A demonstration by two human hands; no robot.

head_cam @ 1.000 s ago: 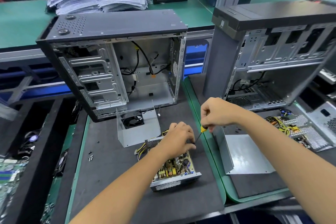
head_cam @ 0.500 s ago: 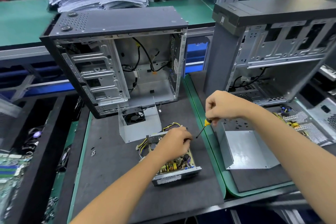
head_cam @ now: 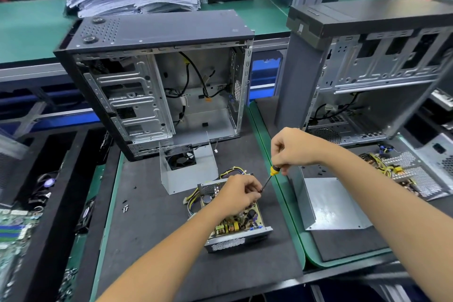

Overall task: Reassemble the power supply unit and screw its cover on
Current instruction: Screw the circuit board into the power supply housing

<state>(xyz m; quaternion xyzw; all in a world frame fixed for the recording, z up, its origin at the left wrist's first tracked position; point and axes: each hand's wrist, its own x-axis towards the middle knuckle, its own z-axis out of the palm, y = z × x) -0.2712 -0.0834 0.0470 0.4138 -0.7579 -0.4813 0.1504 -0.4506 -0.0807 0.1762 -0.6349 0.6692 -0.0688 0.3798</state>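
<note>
The open power supply unit (head_cam: 235, 228) lies on the dark mat, its circuit board and yellow wires exposed. My left hand (head_cam: 236, 193) hovers over its far end, fingers curled and pinching near the tip of the screwdriver (head_cam: 268, 178); a screw there cannot be made out. My right hand (head_cam: 291, 149) grips the screwdriver's yellow-and-black handle from above, the shaft slanting down-left to my left fingers. The unit's silver cover with its black fan (head_cam: 186, 167) stands just behind, apart from the unit.
An open black PC case (head_cam: 157, 76) stands behind the cover. A second open case (head_cam: 367, 68) stands at right, with a bent metal plate (head_cam: 331, 203) and another opened supply (head_cam: 411, 174) on the green-edged mat. Loose screws (head_cam: 125, 207) lie at left.
Both hands shifted slightly: my right hand rose with the screwdriver, and my left fingers came up off the board to its tip. The unit stayed put.
</note>
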